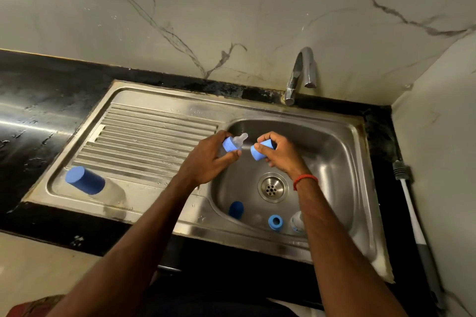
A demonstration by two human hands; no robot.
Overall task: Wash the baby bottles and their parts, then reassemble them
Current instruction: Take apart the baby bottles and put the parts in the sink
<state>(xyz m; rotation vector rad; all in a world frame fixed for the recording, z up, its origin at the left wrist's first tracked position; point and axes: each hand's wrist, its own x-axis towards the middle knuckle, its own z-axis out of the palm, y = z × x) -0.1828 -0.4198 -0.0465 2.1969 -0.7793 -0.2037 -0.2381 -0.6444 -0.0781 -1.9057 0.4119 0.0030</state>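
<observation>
Head view: the left hand [211, 159] grips the bottle [233, 144] and the right hand [280, 152] pinches a blue cap [260, 152], both held apart above the sink [334, 149], probably so water drips in.

Light: dim, warm-yellowish indoor; source not in view.
Glare: white streak on glossy black stone surface [31, 121] at left edge; sheen on ribbed stainless-steel sink [159, 121]; highlight on curved chrome tap [296, 77].
Shadow: near basin wall darker; below surface front nr black.
Distortion: strong wide-angle, white veined marble wall [128, 20] bowed twd corners.
Focus: soft overall; left hand [208, 159] & right hand [280, 154] edges slightly smeared.
</observation>
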